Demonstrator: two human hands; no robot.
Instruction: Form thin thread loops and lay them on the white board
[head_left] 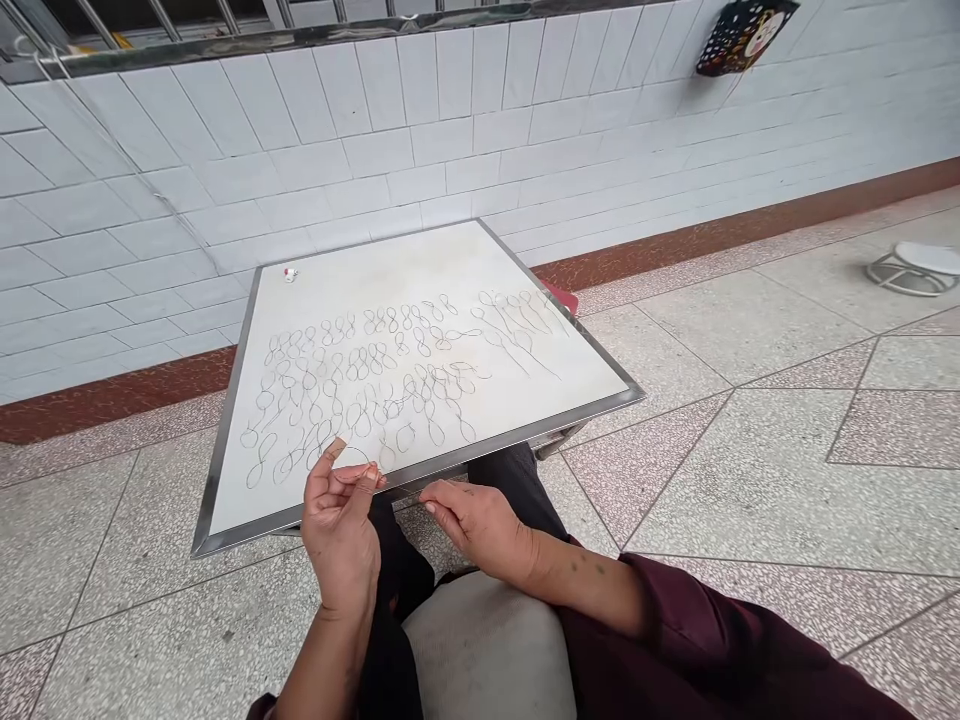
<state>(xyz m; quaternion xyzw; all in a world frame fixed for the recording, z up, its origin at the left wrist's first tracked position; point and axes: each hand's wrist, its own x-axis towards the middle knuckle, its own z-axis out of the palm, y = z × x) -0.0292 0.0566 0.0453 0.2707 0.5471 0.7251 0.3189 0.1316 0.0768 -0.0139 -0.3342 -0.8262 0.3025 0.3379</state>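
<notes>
Many thin dark wire loops, several twisted into figure-eights, lie in rough rows on the white table with a metal rim. Over the near edge, my left hand pinches a thin loop between thumb and fingers, its index finger raised with a tan wrap on the tip. To the right, just off the table's near edge, my right hand has its thumb and index finger pressed together; a faint thin strand seems to run at its fingertips. Straighter wires with small loops lie at the right side of the table.
A small white and red object sits at the table's far left corner. The table stands by a white tiled wall. A round stool is on the floor at right; a dark patterned bag hangs on the wall.
</notes>
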